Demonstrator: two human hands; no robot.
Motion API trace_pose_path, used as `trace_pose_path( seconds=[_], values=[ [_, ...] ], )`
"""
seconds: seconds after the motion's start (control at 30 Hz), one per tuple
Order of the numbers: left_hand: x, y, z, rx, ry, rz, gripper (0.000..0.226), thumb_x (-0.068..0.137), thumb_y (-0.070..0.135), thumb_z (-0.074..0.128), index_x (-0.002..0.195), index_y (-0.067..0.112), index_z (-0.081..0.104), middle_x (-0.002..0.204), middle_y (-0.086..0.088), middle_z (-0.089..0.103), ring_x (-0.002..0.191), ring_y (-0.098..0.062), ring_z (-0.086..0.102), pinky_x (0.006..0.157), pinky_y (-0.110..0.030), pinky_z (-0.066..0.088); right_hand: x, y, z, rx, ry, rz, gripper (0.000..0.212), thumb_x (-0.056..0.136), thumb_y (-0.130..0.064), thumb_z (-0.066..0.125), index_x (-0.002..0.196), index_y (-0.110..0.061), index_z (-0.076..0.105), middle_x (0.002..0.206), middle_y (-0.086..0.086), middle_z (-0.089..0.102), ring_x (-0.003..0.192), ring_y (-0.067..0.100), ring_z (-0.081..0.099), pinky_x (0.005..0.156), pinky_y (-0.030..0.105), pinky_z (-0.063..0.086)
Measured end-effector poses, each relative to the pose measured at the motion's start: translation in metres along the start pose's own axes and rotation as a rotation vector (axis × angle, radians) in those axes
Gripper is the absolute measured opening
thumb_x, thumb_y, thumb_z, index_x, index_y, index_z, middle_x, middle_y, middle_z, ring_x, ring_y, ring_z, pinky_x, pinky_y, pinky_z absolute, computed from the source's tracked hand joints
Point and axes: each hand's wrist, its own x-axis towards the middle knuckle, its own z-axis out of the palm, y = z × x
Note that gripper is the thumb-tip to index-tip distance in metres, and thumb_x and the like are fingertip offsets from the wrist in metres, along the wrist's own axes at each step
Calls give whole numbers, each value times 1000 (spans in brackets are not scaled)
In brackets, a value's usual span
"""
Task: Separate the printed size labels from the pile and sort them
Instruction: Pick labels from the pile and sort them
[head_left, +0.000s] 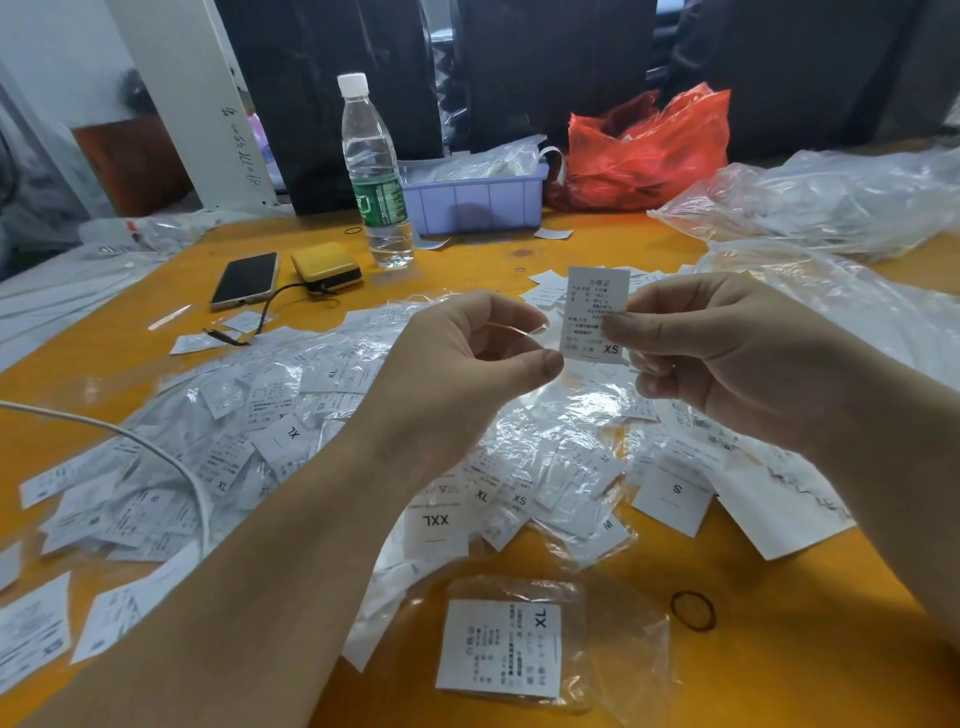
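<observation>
My right hand (727, 348) pinches a white printed XS label (592, 312) by its right edge and holds it upright above the pile. My left hand (467, 353) is just left of it, with fingers curled round a clear plastic sleeve (519, 332). Below both hands a wide pile of labels in clear sleeves (291, 431) covers the yellow table (779, 649). Sizes XL, XXL, XS, M and S show on them. An XL label in a clear sleeve (501, 647) lies alone near the front edge. An S label (672, 493) lies at the pile's right side.
At the back stand a water bottle (374, 171), a purple bin (472, 200), a red plastic bag (649, 150) and clear bags (831, 202). A phone (245, 280) and a yellow box (327, 266) lie at the left. A white cable (171, 457) crosses the pile. A rubber band (692, 611) lies front right.
</observation>
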Motion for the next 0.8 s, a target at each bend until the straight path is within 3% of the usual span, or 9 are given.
trace_pose_path(
  seconds=[0.23,0.4,0.67,0.8],
  values=[
    [0,0,0,-15,-36,-1,23,74,21,80,93,23,67,83,3,75,84,-15,71,80,-28,56,0,3,3,-39,18,-4,16,55,-26,76,66,-14,77,74,5,71,53,9,44,53,23,44],
    [1,-2,0,7,-13,27,20,76,18,80,92,22,68,88,2,75,88,-19,71,81,-29,59,2,7,7,-38,64,-18,15,58,-25,77,67,-13,76,77,12,66,52,9,42,52,23,42],
    [-1,1,1,-5,-16,97,21,75,16,80,92,22,69,81,7,73,79,-9,69,73,-17,54,3,6,5,51,63,43,10,62,-22,74,66,-12,73,58,3,53,50,10,43,50,22,41],
    [-3,2,3,-16,-24,113,31,64,27,81,91,25,68,78,9,72,75,-6,68,71,-18,54,2,7,5,2,42,41,10,64,-21,74,68,-13,73,55,0,52,49,10,44,48,22,43]
  ],
)
